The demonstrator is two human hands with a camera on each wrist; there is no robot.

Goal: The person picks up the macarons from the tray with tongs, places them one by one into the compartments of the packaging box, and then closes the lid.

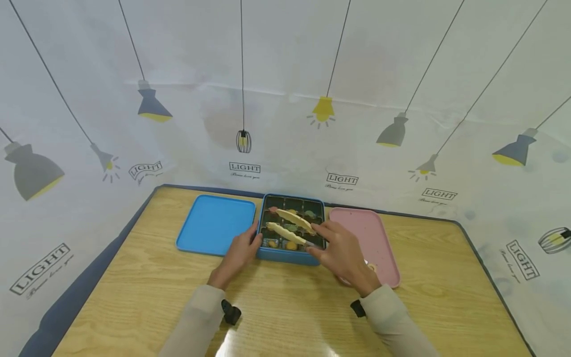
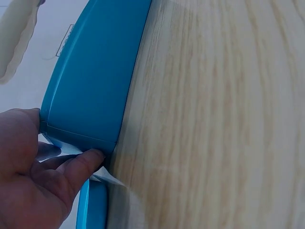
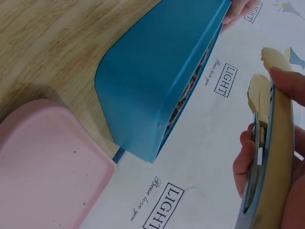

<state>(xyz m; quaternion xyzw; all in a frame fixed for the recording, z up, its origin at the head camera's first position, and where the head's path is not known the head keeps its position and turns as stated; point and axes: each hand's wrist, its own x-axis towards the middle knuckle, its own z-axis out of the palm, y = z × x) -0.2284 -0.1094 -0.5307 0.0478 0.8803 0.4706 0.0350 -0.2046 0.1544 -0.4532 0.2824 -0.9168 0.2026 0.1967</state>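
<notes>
A blue box [image 1: 290, 255] with a dark divided interior stands in the middle, small colourful pieces lying in its compartments. My left hand [image 1: 241, 248] holds the box by its near left corner; in the left wrist view the thumb is up at the rim and a curled finger [image 2: 86, 164] lies lower against the wall. In my right hand [image 1: 341, 250] is a pair of cream-coloured tongs [image 1: 287, 233], gripped between thumb and fingers. Their two arms spread apart over the compartments, tips toward the far left, with nothing visible between them.
Left of the box lies a flat blue lid [image 1: 216, 225]. A pink tray [image 1: 368, 228] lies to the right, partly under my right forearm, with a small ring-shaped piece [image 1: 372, 267] near my wrist. Behind the wooden table [image 1: 276, 312] hangs a lamp-printed white cloth [image 1: 285, 59].
</notes>
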